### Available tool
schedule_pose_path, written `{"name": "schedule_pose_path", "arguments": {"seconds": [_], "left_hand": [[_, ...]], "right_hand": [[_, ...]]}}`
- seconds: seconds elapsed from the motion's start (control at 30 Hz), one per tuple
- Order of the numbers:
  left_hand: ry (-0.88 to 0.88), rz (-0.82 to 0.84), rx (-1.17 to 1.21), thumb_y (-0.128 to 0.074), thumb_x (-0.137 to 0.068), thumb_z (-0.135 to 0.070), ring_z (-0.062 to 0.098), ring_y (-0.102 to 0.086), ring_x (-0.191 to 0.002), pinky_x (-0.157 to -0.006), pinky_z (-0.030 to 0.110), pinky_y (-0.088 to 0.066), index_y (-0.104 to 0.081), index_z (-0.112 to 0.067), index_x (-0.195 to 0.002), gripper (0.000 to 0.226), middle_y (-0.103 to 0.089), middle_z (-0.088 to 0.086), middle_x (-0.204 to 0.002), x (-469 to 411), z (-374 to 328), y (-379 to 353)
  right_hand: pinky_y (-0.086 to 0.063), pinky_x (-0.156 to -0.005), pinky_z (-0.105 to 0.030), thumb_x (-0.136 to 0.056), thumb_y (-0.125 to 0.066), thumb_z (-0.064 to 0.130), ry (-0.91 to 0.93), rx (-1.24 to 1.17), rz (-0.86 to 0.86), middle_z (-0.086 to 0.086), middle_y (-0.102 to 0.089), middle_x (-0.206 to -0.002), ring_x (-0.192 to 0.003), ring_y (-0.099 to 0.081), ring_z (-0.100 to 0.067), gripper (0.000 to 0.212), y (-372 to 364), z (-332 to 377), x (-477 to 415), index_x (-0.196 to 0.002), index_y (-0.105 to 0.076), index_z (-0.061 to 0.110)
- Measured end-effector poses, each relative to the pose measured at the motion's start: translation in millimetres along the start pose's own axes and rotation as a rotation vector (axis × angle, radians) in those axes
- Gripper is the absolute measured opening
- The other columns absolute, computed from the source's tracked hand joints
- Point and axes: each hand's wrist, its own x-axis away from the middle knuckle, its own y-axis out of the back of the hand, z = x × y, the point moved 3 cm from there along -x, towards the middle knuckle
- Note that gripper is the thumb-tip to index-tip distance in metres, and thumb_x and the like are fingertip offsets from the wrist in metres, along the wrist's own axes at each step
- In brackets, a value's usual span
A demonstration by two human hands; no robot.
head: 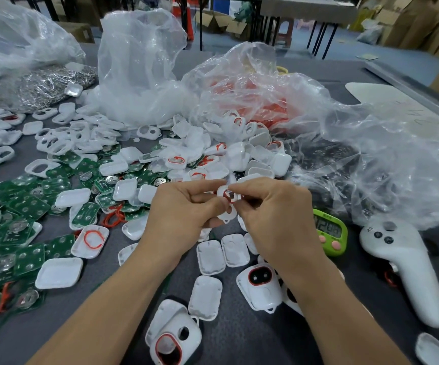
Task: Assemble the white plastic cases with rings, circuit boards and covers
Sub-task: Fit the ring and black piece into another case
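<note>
A white case (228,214) is held just above the grey table (239,338) – pinched between the curled fingers of the left hand (184,209) and the right hand (273,206) (a red ring (232,202) is seen at its opening). Green circuit boards (28,206) are heaped at left.

White controller (407,272) bears "22"; digits on green timer (330,230) blurred.

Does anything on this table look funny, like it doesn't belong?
Yes. A white controller and a green timer lie at the right, unlike the parts around them. Green circuit boards and white cases sprawl in loose heaps, not sorted.
</note>
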Motion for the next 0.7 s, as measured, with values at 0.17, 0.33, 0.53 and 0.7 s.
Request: {"name": "schedule_pose_path", "arguments": {"seconds": [0.17, 0.33, 0.53, 0.7], "left_hand": [[0.052, 0.052, 0.05, -0.073, -0.088, 0.006, 0.015, -0.074, -0.07, -0.06, 0.025, -0.061, -0.078, -0.012, -0.101, 0.022, -0.079, 0.015, -0.081, 2, -1, 3], [0.08, 0.116, 0.006, -0.071, -0.089, 0.006, 0.014, -0.072, -0.071, -0.058, 0.021, -0.057, -0.083, -0.014, -0.094, 0.024, -0.078, 0.016, -0.084, 3, -4, 8], [0.152, 0.179, 0.137, -0.071, -0.085, 0.0, 0.014, -0.073, -0.072, -0.059, 0.02, -0.057, -0.083, -0.01, -0.098, 0.02, -0.079, 0.011, -0.089, 0, -6, 15], [0.15, 0.18, 0.15, -0.076, -0.075, -0.01, 0.014, -0.073, -0.071, -0.059, 0.021, -0.058, -0.083, -0.011, -0.099, 0.025, -0.079, 0.013, -0.089, 0, -5, 16]], "right_hand": [[-0.056, -0.075, -0.022, -0.083, -0.079, 0.009, -0.029, -0.067, 0.048, 0.013, -0.079, -0.087, -0.077, -0.071, -0.004, 0.027, 2, -2, 1, -0.098, -0.083, 0.031], [-0.061, -0.075, -0.027, -0.078, -0.087, 0.012, -0.1, -0.169, 0.084, 0.018, -0.078, -0.082, -0.074, -0.073, 0.0, 0.026, 3, -2, 1, -0.094, -0.084, 0.032], [-0.062, -0.078, -0.029, -0.076, -0.089, 0.008, -0.126, -0.313, 0.102, 0.018, -0.078, -0.081, -0.077, -0.075, -0.001, 0.025, 8, 2, -1, -0.09, -0.084, 0.028], [-0.063, -0.079, -0.029, -0.076, -0.089, 0.006, -0.117, -0.351, 0.124, 0.015, -0.079, -0.082, -0.078, -0.076, -0.004, 0.025, 9, 2, -2, -0.09, -0.084, 0.026]]}}
